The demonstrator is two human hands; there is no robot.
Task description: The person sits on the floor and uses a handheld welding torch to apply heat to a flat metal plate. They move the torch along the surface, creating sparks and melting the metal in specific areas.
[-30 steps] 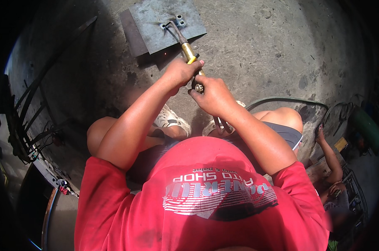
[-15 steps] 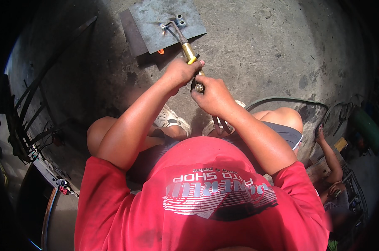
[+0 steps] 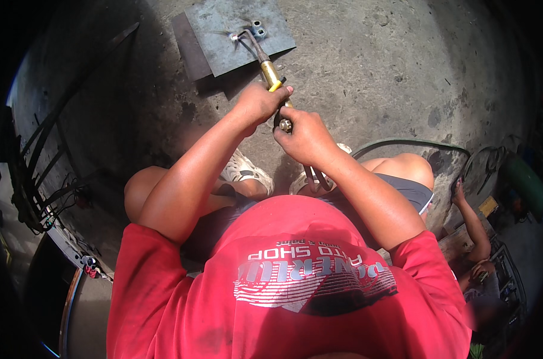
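Observation:
My left hand (image 3: 259, 103) is wrapped round the brass handle of a gas torch (image 3: 271, 73), its thumb stretched along the top. My right hand (image 3: 308, 137) grips the torch's rear end beside a metal valve fitting (image 3: 285, 125). The torch's bent tip points at a bright, whitish spot (image 3: 234, 37) on a grey metal sheet (image 3: 229, 57). To the right of that spot, the sheet has two small dark holes (image 3: 258, 29) with bluish rims. A second, darker sheet (image 3: 190, 51) lies partly beneath it.
A hose (image 3: 316, 179) hangs below my right hand. Another hose (image 3: 412, 142) runs right across the concrete floor toward a green cylinder (image 3: 522, 182). At lower right a co-worker's arm (image 3: 475, 230) reaches out. Dark cables and bars (image 3: 44, 149) stand at left.
The small orange glow below the sheet's near edge is gone. The bright spot at the torch tip looks slightly larger. Both hands stay in place on the torch.

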